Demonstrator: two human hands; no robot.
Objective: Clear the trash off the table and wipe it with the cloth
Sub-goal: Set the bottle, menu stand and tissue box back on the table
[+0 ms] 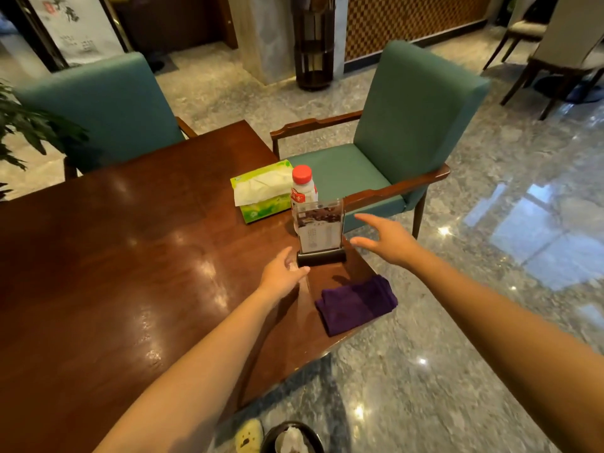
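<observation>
The white plastic bottle with the red cap (303, 188) is standing upright at the dark wooden counter (130, 256) edge, at 11 o'clock from the right hand (389, 238), whose released grip is nearer. The left hand (282, 273) is hovering, also released. The folded purple cloth (356, 304) is lying at 6 o'clock.

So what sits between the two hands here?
In the head view, the menu stand stands between the left hand and the right hand.
</observation>
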